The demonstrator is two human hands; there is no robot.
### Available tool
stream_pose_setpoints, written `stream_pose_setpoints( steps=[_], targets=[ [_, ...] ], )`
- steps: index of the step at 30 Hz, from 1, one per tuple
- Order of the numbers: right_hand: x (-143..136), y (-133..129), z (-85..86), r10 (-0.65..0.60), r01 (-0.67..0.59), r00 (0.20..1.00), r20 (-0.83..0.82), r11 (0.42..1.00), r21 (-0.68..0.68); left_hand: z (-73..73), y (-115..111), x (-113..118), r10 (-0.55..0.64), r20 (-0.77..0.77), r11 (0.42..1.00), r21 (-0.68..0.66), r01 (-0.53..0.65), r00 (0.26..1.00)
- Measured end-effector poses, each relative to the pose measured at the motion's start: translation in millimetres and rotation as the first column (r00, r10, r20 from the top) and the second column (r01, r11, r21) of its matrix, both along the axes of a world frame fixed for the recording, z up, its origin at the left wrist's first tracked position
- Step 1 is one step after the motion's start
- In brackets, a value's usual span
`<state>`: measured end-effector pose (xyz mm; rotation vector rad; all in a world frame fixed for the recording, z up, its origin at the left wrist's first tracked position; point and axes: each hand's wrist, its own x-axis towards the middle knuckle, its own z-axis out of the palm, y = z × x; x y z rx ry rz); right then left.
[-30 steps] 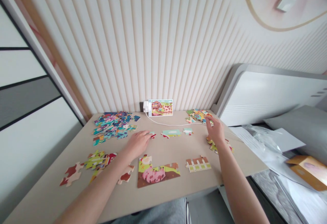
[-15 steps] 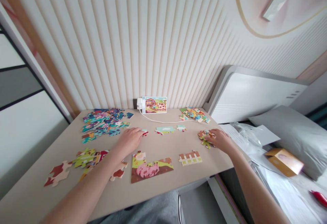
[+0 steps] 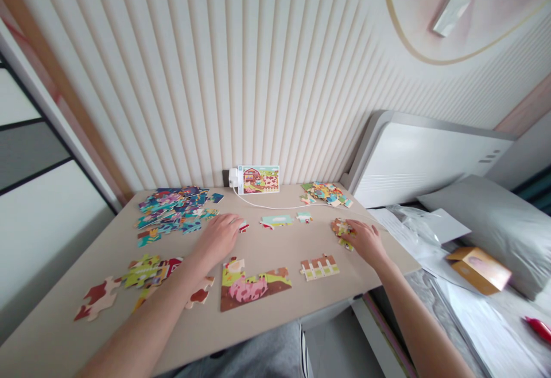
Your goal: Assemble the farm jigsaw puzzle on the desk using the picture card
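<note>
My left hand (image 3: 221,235) rests on the table with fingers stretched forward, its fingertips against a small red and pale-blue puzzle piece (image 3: 244,227) that they partly cover. My right hand (image 3: 365,240) is at a small heap of brown and green puzzle pieces (image 3: 341,227), thumb and fingers closed at the heap's edge on a piece largely hidden by them. Between the hands lie a joined pale-blue sky strip (image 3: 276,220) and a single sky piece (image 3: 304,217). Nearer me are a joined pig section (image 3: 249,289) and a white fence section (image 3: 319,267).
A picture card of a farm (image 3: 259,180) leans on the wall beside a white charger (image 3: 233,177) and cable. Dark-blue pieces (image 3: 176,208) are heaped back left, colourful pieces (image 3: 329,193) back right. Cow pieces (image 3: 98,297) lie front left. A bed with a pillow (image 3: 491,223) stands right.
My right hand has shifted slightly at the small heap, and its fingers have changed position. My left hand stays almost in place, covering a little more of its piece. The view has tilted slightly.
</note>
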<state>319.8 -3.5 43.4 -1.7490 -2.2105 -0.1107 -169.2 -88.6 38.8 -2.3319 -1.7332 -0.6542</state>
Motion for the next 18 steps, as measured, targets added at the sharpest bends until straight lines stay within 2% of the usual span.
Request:
stream_pose_setpoints(
  steps=[4,11,18],
  targets=[
    [0,-5,1.8,-0.044,0.044,0.999,0.019,0.999,-0.022,2.4,0,3,-0.011,-0.014,1.0,0.021,0.012,1.0],
    [2,-14,3.4,0.006,-0.026,0.995,0.104,0.982,0.186,4.2,-1,6,-0.014,0.007,1.0,0.026,0.014,1.0],
    [-9,-23,2.0,0.071,-0.06,0.997,-0.028,0.955,0.289,3.6,-2,7,-0.044,0.042,0.998,0.037,0.042,0.998]
  ],
)
